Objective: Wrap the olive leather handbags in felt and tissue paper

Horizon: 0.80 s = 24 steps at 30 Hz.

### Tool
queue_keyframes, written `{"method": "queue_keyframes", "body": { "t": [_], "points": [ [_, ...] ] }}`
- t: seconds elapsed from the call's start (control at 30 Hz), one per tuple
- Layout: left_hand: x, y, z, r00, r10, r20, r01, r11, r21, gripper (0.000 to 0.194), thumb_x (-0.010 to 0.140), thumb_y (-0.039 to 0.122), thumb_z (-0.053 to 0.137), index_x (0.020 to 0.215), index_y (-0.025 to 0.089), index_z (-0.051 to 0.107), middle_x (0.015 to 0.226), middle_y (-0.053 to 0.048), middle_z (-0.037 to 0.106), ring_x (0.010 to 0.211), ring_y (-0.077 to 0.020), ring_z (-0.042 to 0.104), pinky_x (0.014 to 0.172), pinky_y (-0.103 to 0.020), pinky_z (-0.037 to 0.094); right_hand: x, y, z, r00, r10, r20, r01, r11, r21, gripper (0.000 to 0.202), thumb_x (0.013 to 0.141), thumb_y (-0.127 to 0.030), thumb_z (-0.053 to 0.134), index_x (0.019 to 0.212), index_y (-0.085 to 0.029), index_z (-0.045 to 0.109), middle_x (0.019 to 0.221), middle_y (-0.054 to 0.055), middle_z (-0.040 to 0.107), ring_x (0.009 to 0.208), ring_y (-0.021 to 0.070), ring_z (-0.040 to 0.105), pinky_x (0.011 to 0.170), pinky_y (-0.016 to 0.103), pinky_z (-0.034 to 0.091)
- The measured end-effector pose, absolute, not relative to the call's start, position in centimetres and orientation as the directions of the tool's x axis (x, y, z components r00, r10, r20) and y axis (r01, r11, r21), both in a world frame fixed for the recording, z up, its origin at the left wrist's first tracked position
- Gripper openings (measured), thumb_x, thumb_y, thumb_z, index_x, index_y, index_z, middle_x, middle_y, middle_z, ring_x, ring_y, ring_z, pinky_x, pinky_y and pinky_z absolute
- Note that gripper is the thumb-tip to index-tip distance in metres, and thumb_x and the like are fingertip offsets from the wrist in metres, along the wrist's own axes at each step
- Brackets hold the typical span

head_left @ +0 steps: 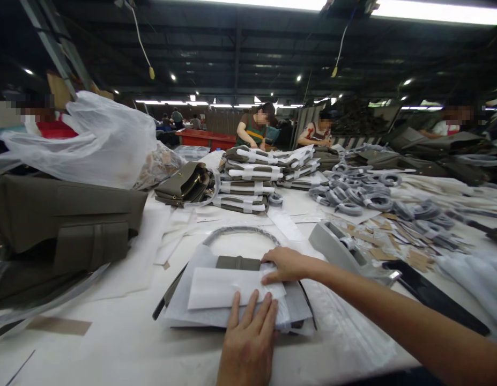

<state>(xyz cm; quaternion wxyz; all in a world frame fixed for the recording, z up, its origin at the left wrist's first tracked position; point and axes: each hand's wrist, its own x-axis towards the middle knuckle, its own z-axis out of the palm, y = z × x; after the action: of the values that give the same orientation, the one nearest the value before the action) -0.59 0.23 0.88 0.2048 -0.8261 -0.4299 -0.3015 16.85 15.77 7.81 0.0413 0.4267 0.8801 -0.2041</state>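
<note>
An olive handbag lies flat on the table in front of me, partly covered by translucent wrapping sheet. Its wrapped handle arches away from me. A folded white foam sheet rests across the bag. Clear plastic runs down over the foam's right end. My left hand is laid flat with fingers spread, its fingertips on the foam and the plastic's edge. From the right, my right hand has thumb and bent fingers around the plastic's upper end, beside the bag's flap; its fingertips are partly hidden.
A grey tape dispenser stands to the right, near a black strip and brown tags. Wrapped coiled straps and stacked packed bags lie beyond. Another olive bag is at left. Co-workers work across the table.
</note>
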Motion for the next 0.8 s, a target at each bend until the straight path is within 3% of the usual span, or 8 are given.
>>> {"method": "queue_keyframes", "body": {
  "t": [0.07, 0.17, 0.33, 0.47, 0.57, 0.63, 0.7, 0.8],
  "points": [
    [-0.5, 0.1, 0.6, 0.437, 0.602, 0.668, 0.838, -0.542, -0.060, 0.038, 0.098, 0.021, 0.041, 0.131, 0.021, 0.060, 0.136, 0.005, 0.063, 0.124, -0.0228, 0.057, 0.126, -0.047, 0.001, 16.8, 16.6, 7.0, -0.633, 0.723, -0.275, 0.764, 0.528, -0.371, 0.063, 0.077, -0.065, 0.066, 0.119, -0.018, 0.071, 0.114, 0.014, 0.073, 0.101, 0.0319, 0.066, 0.082, 0.035, 0.047],
    [-0.5, -0.1, 0.7, 0.451, 0.622, 0.641, 0.840, -0.538, -0.069, 0.039, 0.097, 0.021, 0.043, 0.133, 0.021, 0.058, 0.138, 0.005, 0.061, 0.126, -0.0224, 0.056, 0.126, -0.046, 0.006, 16.7, 18.5, 5.8, -0.645, 0.706, -0.293, 0.743, 0.491, -0.454, 0.042, 0.085, -0.056, 0.062, 0.100, -0.021, 0.078, 0.093, 0.006, 0.077, 0.086, 0.0230, 0.068, 0.073, 0.027, 0.046],
    [-0.6, -0.2, 1.4, 0.473, 0.621, 0.625, 0.833, -0.547, -0.087, 0.039, 0.097, 0.022, 0.045, 0.134, 0.021, 0.057, 0.138, 0.004, 0.061, 0.125, -0.0240, 0.058, 0.119, -0.049, 0.029, 16.7, 19.3, 4.9, -0.598, 0.779, -0.191, 0.737, 0.440, -0.513, 0.037, 0.091, -0.046, 0.057, 0.081, -0.018, 0.079, 0.078, 0.004, 0.077, 0.077, 0.0212, 0.068, 0.068, 0.026, 0.046],
    [-0.6, -0.2, 1.7, 0.480, 0.620, 0.621, 0.826, -0.558, -0.082, 0.038, 0.099, 0.025, 0.043, 0.135, 0.021, 0.056, 0.140, 0.004, 0.059, 0.126, -0.0234, 0.058, 0.117, -0.048, 0.035, 17.5, 15.9, 5.9, -0.518, 0.855, -0.005, 0.720, 0.433, -0.542, 0.042, 0.100, -0.040, 0.042, 0.100, -0.017, 0.077, 0.104, 0.008, 0.077, 0.097, 0.0230, 0.068, 0.085, 0.030, 0.049],
    [-0.7, -0.2, 1.9, 0.483, 0.613, 0.625, 0.816, -0.573, -0.068, 0.039, 0.100, 0.027, 0.044, 0.137, 0.020, 0.054, 0.140, 0.002, 0.059, 0.126, -0.0239, 0.058, 0.114, -0.047, 0.039, 18.2, 10.4, 6.1, -0.493, 0.852, 0.176, 0.675, 0.502, -0.541, 0.041, 0.102, -0.039, 0.038, 0.118, -0.019, 0.070, 0.126, 0.008, 0.069, 0.120, 0.0233, 0.059, 0.109, 0.039, 0.038],
    [-1.2, -0.1, 2.3, 0.498, 0.608, 0.619, 0.798, -0.600, -0.053, 0.040, 0.100, 0.028, 0.045, 0.137, 0.018, 0.053, 0.137, 0.000, 0.061, 0.126, -0.0235, 0.059, 0.112, -0.046, 0.043, 18.7, 6.2, 5.2, -0.566, 0.761, 0.316, 0.618, 0.646, -0.449, 0.039, 0.099, -0.041, 0.049, 0.129, -0.022, 0.064, 0.132, 0.008, 0.065, 0.125, 0.0245, 0.057, 0.118, 0.046, 0.027],
    [-2.1, 0.1, 2.9, 0.549, 0.607, 0.574, 0.762, -0.646, -0.046, 0.039, 0.100, 0.029, 0.044, 0.137, 0.019, 0.053, 0.135, -0.001, 0.064, 0.125, -0.0214, 0.059, 0.110, -0.044, 0.046, 19.1, 2.9, 3.6, -0.632, 0.675, 0.381, 0.606, 0.737, -0.300, 0.062, 0.090, -0.042, 0.065, 0.145, -0.020, 0.048, 0.143, 0.010, 0.056, 0.134, 0.0294, 0.049, 0.120, 0.051, 0.024],
    [-4.7, 0.5, 4.2, 0.648, 0.613, 0.453, 0.720, -0.687, -0.100, 0.037, 0.098, 0.029, 0.050, 0.135, 0.023, 0.054, 0.140, -0.001, 0.060, 0.128, -0.0200, 0.057, 0.108, -0.044, 0.048, 19.8, 1.2, 1.2, -0.662, 0.595, 0.457, 0.630, 0.771, -0.090, 0.071, 0.088, -0.020, 0.064, 0.153, -0.020, 0.035, 0.150, 0.010, 0.049, 0.141, 0.0303, 0.041, 0.118, 0.053, 0.030]
  ]
}}
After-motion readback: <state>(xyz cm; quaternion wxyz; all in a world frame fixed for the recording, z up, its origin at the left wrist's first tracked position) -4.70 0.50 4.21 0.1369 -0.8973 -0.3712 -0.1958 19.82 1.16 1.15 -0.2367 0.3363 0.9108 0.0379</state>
